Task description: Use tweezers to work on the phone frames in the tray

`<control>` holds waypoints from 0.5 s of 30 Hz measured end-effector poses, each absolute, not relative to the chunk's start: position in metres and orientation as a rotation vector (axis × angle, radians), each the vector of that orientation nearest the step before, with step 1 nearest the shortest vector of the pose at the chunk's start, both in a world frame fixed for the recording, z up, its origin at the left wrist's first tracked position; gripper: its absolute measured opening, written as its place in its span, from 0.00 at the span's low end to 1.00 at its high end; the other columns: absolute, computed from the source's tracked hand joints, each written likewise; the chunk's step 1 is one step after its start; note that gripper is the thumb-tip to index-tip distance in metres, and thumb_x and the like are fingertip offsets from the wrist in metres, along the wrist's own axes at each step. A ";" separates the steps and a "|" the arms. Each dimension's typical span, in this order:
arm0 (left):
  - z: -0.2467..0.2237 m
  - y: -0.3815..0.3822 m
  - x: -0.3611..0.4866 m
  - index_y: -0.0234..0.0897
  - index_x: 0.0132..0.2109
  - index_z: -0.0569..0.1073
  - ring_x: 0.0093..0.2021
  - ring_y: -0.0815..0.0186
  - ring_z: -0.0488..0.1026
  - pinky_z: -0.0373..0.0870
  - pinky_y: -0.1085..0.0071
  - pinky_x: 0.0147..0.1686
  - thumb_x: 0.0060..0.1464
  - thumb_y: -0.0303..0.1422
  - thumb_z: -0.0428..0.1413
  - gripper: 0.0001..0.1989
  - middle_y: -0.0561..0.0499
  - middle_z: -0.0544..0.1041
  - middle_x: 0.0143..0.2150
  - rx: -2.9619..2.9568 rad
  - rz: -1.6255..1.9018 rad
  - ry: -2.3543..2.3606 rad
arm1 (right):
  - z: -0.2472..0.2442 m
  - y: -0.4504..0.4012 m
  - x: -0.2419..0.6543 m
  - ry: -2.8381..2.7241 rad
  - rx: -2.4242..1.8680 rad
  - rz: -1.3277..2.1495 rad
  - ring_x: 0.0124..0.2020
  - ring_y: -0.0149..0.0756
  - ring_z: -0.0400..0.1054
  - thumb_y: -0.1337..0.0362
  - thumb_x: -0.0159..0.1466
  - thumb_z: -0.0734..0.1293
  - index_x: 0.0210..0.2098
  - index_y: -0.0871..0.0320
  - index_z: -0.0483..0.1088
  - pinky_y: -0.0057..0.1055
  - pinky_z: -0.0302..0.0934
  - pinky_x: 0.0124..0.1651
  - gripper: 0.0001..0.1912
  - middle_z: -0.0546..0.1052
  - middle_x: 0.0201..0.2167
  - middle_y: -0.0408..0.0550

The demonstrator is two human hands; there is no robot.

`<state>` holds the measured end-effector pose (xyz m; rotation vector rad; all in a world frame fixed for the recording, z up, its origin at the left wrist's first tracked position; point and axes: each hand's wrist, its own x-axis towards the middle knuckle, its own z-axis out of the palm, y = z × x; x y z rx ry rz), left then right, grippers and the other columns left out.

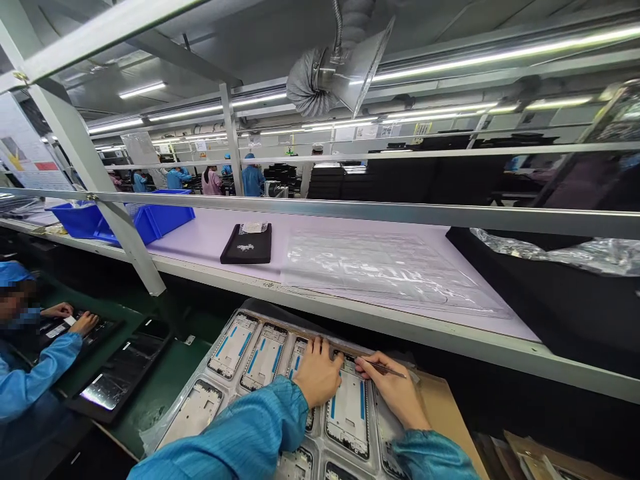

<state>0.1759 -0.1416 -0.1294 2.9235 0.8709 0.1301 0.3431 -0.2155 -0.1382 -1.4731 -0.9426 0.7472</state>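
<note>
A clear plastic tray [234, 385] holds several phone frames in rows, and some carry blue strips. My left hand [320, 373] lies over the top row with its fingers apart, its fingertips at the upper end of one phone frame [349, 407]. Pinched in my right hand [393, 387] is a thin dark pair of tweezers [391, 370], whose tip points left to the top of that same frame. My fingers partly cover the frame's upper end, so the tip's contact there cannot be made out. Both my forearms wear blue sleeves.
Beyond a metal rail stands a shelf [200, 267] with blue bins [163, 217], a black tray [247, 248] of small white pieces and clear plastic sheets [380, 267]. Cardboard [443, 407] lies under the tray's right side. At left, a co-worker's hands [84, 323] work near black trays [123, 373].
</note>
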 end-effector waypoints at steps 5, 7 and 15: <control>-0.127 -0.144 0.180 0.30 0.63 0.66 0.67 0.37 0.57 0.55 0.41 0.62 0.65 0.36 0.52 0.23 0.27 0.62 0.66 2.927 0.088 0.893 | -0.138 -0.216 0.345 -0.888 -1.480 0.748 0.32 0.49 0.75 0.38 0.42 0.76 0.21 0.56 0.75 0.38 0.71 0.36 0.26 0.80 0.26 0.54; -0.125 -0.145 0.181 0.30 0.62 0.67 0.66 0.37 0.58 0.56 0.39 0.60 0.65 0.36 0.51 0.22 0.26 0.63 0.65 2.918 0.085 0.918 | -0.137 -0.215 0.347 -0.842 -1.499 0.734 0.31 0.49 0.75 0.38 0.41 0.76 0.22 0.56 0.75 0.39 0.71 0.37 0.27 0.80 0.26 0.54; -0.135 -0.148 0.198 0.33 0.56 0.74 0.62 0.42 0.65 0.63 0.44 0.57 0.63 0.37 0.53 0.19 0.30 0.69 0.60 2.920 0.195 1.017 | -0.145 -0.216 0.361 -0.884 -1.560 0.653 0.24 0.49 0.74 0.42 0.39 0.74 0.20 0.56 0.78 0.38 0.72 0.28 0.22 0.79 0.22 0.54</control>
